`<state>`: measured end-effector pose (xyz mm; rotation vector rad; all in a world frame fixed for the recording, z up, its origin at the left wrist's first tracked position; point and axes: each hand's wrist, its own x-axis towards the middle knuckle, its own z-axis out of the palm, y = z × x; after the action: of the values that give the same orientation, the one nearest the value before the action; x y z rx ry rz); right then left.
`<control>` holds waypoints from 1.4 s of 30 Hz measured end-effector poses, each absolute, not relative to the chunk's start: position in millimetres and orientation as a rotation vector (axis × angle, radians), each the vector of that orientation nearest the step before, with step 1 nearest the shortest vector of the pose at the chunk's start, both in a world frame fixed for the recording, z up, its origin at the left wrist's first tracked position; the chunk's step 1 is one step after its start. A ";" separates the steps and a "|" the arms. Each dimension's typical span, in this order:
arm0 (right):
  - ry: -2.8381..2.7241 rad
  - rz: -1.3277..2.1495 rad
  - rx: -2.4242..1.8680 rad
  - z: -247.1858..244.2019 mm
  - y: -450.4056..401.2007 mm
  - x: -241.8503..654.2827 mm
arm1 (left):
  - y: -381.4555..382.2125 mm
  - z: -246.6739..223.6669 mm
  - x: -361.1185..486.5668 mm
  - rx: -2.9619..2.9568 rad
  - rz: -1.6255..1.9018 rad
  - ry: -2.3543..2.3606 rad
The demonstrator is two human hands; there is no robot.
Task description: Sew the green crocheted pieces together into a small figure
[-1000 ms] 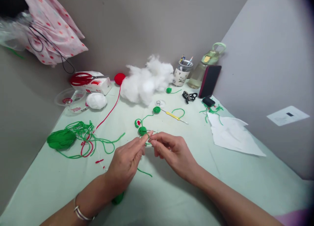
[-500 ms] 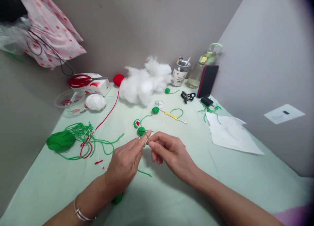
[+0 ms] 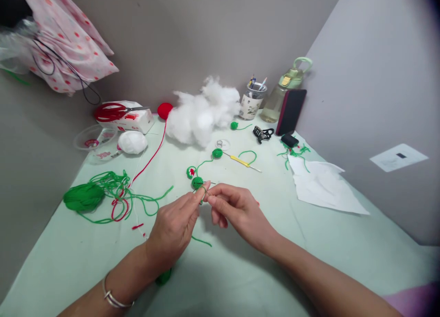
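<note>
My left hand (image 3: 177, 223) is closed, thumb and index finger pinching a green yarn strand (image 3: 205, 189) that loops by the fingertip. My right hand (image 3: 237, 211) meets it at the middle of the table, thumb and index finger closed on the thin strand's other part. Just beyond the fingertips lies a small green crocheted ball (image 3: 197, 183) with a thin dark needle through it. A green and red crocheted piece (image 3: 191, 172) sits behind that ball. Farther back, a second green crocheted ball (image 3: 217, 153) rests beside a yellow-handled crochet hook (image 3: 239, 161). What my left palm covers is hidden.
Green yarn (image 3: 84, 197) lies tangled at left. White stuffing (image 3: 202, 113), a red yarn ball (image 3: 165, 110) and red scissors (image 3: 112, 111) are at the back. A phone (image 3: 291, 113) leans on a bottle (image 3: 275, 103); white paper (image 3: 323, 184) lies at right.
Both hands stay nearly in place, still pinching the strand, with slight finger movement. The whole view has shifted a little; nothing on the table has visibly moved.
</note>
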<state>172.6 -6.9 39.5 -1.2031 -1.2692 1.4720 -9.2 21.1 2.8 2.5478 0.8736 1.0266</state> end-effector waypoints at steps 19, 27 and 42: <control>-1.531 1.204 -1.326 33.2 -12.7 169.6 | 20.8 -0.7 -9.4 2.530 1.048 0.840; -1.638 0.990 -1.367 31.4 -14.2 169.0 | 20.2 -3.6 -11.0 2.523 1.025 0.840; -1.881 0.488 -1.335 27.3 -15.3 169.8 | 20.6 0.0 -9.3 2.525 1.011 0.871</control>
<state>169.8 -15.3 27.3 -1.3354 -1.8810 0.4882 -9.3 20.6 0.0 2.5248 0.8713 1.0110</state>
